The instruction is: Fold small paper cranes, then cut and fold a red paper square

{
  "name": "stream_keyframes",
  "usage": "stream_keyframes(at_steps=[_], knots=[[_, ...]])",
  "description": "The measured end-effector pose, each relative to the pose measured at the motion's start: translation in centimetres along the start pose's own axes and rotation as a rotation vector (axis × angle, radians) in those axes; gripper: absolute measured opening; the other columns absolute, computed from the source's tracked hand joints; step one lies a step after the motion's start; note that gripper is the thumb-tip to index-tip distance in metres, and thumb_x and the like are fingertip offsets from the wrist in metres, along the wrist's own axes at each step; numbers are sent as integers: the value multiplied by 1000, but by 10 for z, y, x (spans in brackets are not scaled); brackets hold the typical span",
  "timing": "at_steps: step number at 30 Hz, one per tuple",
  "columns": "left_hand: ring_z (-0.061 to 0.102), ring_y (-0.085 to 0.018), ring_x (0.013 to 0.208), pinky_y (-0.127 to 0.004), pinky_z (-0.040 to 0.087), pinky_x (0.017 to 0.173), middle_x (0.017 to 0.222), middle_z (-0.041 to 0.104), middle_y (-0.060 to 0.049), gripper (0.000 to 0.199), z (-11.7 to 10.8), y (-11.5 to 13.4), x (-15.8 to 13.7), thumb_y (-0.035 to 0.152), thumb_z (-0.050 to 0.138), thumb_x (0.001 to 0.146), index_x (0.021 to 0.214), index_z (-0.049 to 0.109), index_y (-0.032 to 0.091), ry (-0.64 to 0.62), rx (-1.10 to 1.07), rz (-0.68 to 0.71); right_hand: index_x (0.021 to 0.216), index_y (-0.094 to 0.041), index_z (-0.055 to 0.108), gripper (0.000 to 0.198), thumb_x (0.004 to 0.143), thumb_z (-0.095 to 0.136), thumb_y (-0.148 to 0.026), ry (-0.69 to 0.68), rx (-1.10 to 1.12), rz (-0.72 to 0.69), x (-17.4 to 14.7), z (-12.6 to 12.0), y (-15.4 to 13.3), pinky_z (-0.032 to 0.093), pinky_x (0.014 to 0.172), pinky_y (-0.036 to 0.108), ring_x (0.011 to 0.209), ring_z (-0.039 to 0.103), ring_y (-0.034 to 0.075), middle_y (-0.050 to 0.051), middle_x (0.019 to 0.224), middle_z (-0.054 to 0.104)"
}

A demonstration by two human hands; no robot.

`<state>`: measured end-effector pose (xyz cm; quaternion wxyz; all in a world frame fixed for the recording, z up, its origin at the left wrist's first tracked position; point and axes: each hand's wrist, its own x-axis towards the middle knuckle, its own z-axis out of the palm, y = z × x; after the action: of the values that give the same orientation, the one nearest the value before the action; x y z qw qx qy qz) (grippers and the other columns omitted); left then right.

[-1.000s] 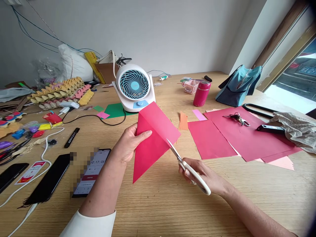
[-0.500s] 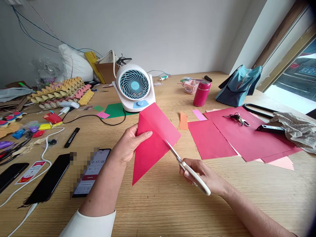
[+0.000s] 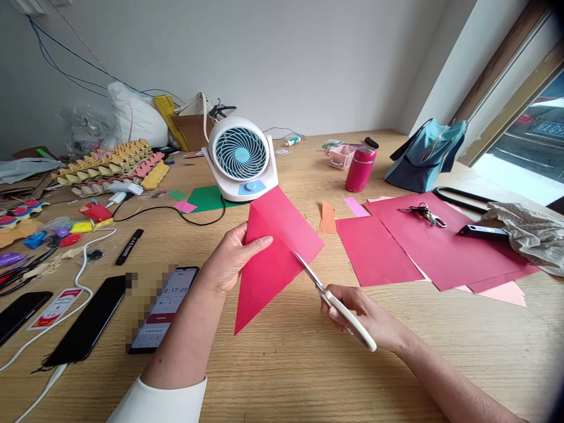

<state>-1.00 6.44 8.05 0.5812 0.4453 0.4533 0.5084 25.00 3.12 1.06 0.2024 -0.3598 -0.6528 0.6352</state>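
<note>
My left hand [image 3: 233, 255] pinches a folded sheet of red paper [image 3: 282, 235] by its left side, thumb on top and fingers hidden behind. The paper is held up above the wooden table, its lower corner pointing down. In my right hand [image 3: 356, 311] is a pair of scissors [image 3: 348, 320] with white handles. The blades point up and left and cross the paper's lower right edge, the tip lying near the paper's middle. Whether the lower blade is behind the paper I cannot tell.
A white fan [image 3: 242, 155] stands just beyond the paper. Red paper sheets [image 3: 379, 252] lie to the right, with keys [image 3: 423, 214] on them. A pink-red flask [image 3: 360, 169] and a blue bag [image 3: 427, 155] stand behind. Phones [image 3: 90, 320] and a black marker [image 3: 129, 247] lie left.
Both hands stay nearly in place, with the scissors still at the paper's edge. The paper's lower corner has shifted slightly down and left. The view has moved very slightly.
</note>
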Motion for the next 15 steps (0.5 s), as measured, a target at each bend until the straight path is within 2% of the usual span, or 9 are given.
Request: stream_keyframes(at_steps=[10, 15], knots=[[71, -25, 94, -34, 57, 81, 112, 76, -9, 50, -3, -1, 1, 34, 85, 71, 116, 67, 18, -21, 12, 6, 77, -18, 52, 45, 84, 62, -62, 37, 9, -3, 0, 1, -1, 30, 54, 26, 58, 39, 11, -3, 65, 46], [72, -27, 97, -37, 57, 82, 112, 76, -10, 54, -3, 0, 1, 35, 85, 70, 118, 66, 18, -12, 19, -2, 74, -18, 53, 39, 84, 64, -54, 85, -14, 5, 0, 1, -1, 31, 52, 25, 56, 40, 11, -3, 62, 46]])
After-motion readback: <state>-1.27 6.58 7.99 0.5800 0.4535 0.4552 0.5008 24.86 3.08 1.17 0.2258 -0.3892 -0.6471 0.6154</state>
